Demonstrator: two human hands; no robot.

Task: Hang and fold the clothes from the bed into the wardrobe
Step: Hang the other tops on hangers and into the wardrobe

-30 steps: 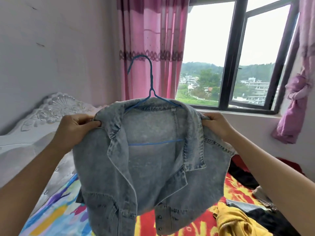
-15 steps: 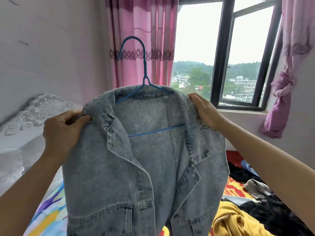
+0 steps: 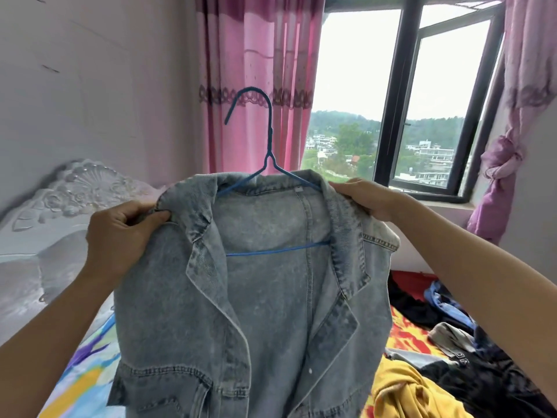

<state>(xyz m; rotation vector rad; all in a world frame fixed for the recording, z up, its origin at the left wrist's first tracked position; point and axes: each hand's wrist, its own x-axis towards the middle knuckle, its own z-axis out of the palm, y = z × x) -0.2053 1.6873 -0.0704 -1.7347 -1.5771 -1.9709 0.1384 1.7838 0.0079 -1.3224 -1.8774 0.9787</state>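
Hanging upright over the bed [image 3: 90, 372], denim vest [image 3: 265, 312] sits on blue hanger [image 3: 269, 146]. Left hand [image 3: 120, 233] pinches one shoulder, right hand [image 3: 367, 197] grips the other, equally near. Hook rises centred beyond both. Wardrobe not in view.

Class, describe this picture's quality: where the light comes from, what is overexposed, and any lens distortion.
Head view: daylight comes through the window, its sky blown out white; the denim vest is backlit yet readable; wide-angle distortion tilts the window frame; the headboard looks slightly soft.
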